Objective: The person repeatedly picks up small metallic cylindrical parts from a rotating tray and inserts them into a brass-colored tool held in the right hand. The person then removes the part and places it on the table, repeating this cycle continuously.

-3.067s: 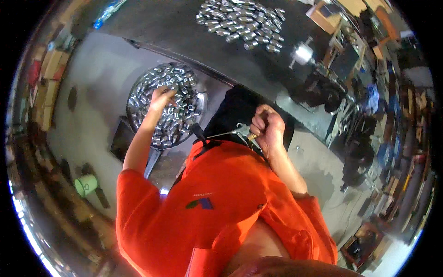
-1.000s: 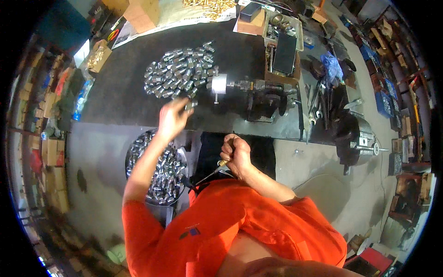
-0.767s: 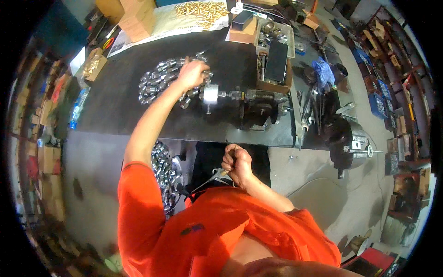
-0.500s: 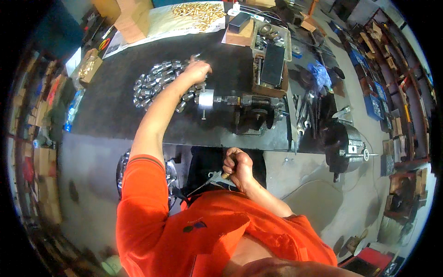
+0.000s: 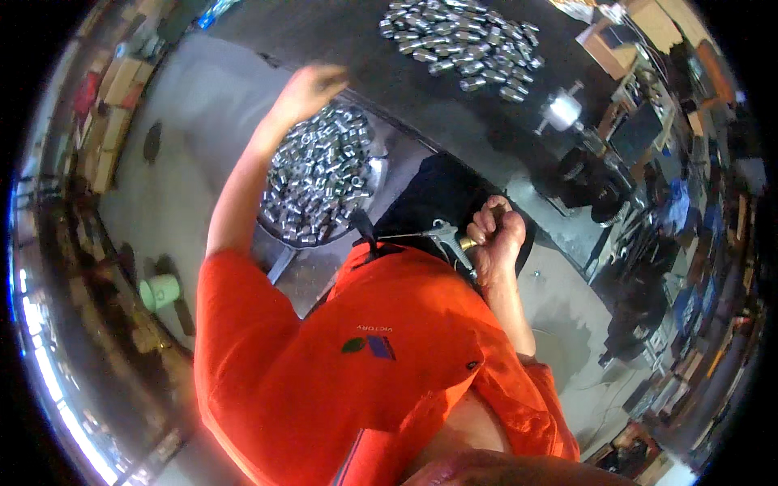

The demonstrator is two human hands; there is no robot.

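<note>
My left hand (image 5: 312,91) is over the far edge of a round metal tray full of shiny hex fittings (image 5: 320,174), beside the bench edge. Its fingers are smeared by motion, so I cannot tell what they hold. My right hand (image 5: 498,236) is closed in a fist above my lap. What is inside it is hidden. A brass-coloured piece (image 5: 468,243) shows beside the fist. An air blow gun (image 5: 444,236) with a thin nozzle lies across my lap, next to that hand.
On the dark bench (image 5: 340,36) lies a loose pile of metal fittings (image 5: 462,40). Right of it stand a silver cylindrical fixture (image 5: 561,110) and a dark vise-like machine (image 5: 596,182). Wrenches (image 5: 628,243) lie farther right. A pale green bucket (image 5: 160,292) is on the floor at left.
My left hand has gone from beside the fixture on the bench back to the tray at left. The view has turned leftward. My right fist stays by the blow gun.
</note>
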